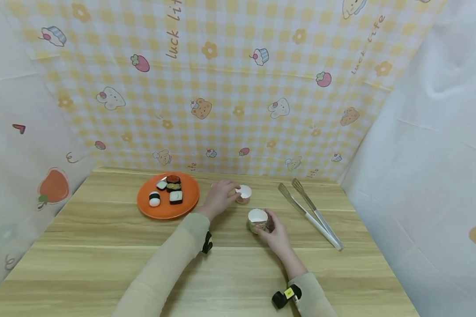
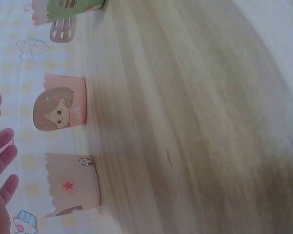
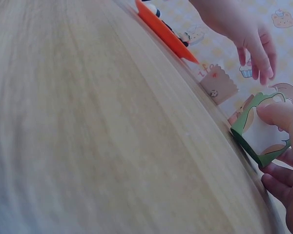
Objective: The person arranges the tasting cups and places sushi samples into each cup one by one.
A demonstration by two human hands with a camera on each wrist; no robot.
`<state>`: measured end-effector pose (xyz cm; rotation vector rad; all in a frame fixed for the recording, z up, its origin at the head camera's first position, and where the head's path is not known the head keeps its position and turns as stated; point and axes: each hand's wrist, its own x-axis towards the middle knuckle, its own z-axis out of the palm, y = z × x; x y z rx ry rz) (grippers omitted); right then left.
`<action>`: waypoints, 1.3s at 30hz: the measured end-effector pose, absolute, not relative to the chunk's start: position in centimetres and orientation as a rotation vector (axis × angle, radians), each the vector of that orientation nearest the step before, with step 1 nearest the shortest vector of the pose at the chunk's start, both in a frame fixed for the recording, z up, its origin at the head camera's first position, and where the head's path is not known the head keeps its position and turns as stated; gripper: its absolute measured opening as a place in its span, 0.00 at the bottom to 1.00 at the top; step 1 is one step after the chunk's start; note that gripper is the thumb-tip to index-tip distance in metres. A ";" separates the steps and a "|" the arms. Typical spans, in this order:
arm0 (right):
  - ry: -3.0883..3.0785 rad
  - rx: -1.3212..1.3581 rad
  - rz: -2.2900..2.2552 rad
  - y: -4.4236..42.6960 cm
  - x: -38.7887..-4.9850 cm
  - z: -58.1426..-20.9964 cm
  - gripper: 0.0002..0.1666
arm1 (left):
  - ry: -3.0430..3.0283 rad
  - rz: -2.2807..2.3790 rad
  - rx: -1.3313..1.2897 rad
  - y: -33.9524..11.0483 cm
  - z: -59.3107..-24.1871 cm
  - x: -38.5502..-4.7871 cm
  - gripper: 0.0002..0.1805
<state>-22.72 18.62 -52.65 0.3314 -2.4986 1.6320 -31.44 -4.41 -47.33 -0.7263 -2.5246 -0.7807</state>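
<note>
My right hand [image 1: 277,235] grips a green paper baking cup [image 1: 258,219] at its side, thumb and fingers around it; the cup stands upright with its white inside showing. Over a pink paper cup [image 1: 243,199] reaches my left hand [image 1: 221,197], its fingers loosely bent and apart from the cups in the left wrist view. That pink cup [image 2: 78,105] bears a cartoon face there. Beside it stands a beige paper cup [image 2: 73,183] with a red star, mostly hidden by the left hand in the head view.
An orange plate [image 1: 146,204] with several sushi pieces [image 1: 176,197] lies to the left. Metal tongs [image 1: 317,220] lie spread on the right of the wooden table [image 1: 230,281]. A checked cloth [image 1: 238,88] hangs behind.
</note>
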 end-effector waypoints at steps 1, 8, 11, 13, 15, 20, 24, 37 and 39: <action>-2.497 0.334 1.633 18.6 -22.7 -52.6 0.44 | -2.514 -0.784 -0.736 -4.3 -47.3 -31.4 0.11; -2.502 0.353 1.633 18.3 -22.2 -51.6 0.43 | -2.465 -0.877 -0.805 -4.0 -47.0 -30.6 0.10; -2.491 0.372 1.612 18.2 -22.2 -51.6 0.43 | -2.503 -0.899 -0.805 -4.0 -46.9 -30.1 0.12; -2.484 0.399 1.575 18.1 -22.3 -51.7 0.42 | -2.520 -0.918 -0.801 -4.0 -46.9 -29.9 0.13; -2.465 0.401 1.572 18.3 -22.8 -52.7 0.43 | -2.519 -0.931 -0.820 -4.1 -46.8 -29.6 0.15; -2.469 0.361 1.636 18.5 -22.7 -52.7 0.43 | -2.486 -0.924 -0.891 -3.8 -47.1 -28.8 0.14; -2.483 0.342 1.646 18.7 -22.7 -52.6 0.44 | -2.467 -0.966 -0.943 -3.5 -47.4 -28.2 0.10; -2.495 0.338 1.663 18.7 -22.7 -52.7 0.44 | -2.595 -0.942 -0.951 -2.9 -47.9 -26.4 0.21; -2.501 0.328 1.658 18.7 -22.7 -52.8 0.44 | -2.605 -0.949 -0.954 -2.8 -47.9 -26.1 0.21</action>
